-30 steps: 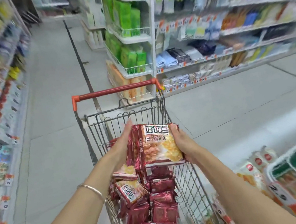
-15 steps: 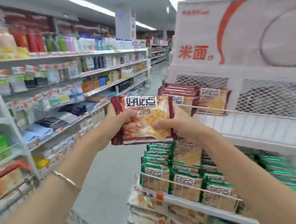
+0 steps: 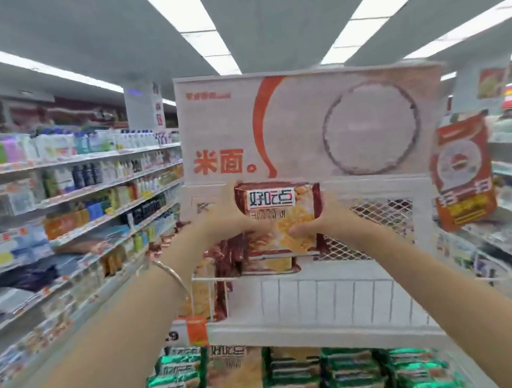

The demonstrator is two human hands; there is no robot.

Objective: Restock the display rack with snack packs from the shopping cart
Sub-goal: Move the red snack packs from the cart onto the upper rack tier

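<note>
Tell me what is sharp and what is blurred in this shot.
Head view: the red snack pack, gripped by the left hand and right hand, reads sharpest; the aisle shelves smear with motion blur; the ceiling lights blow out white.

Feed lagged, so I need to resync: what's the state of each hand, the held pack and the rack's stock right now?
Left hand: grips the red snack pack's left edge.
Right hand: grips its lower right corner.
Red snack pack: upright, label facing the camera, held at the top shelf, not released.
Top shelf: red packs at the left, right part bare.
Green packs: stacked in rows below the top shelf.
</note>
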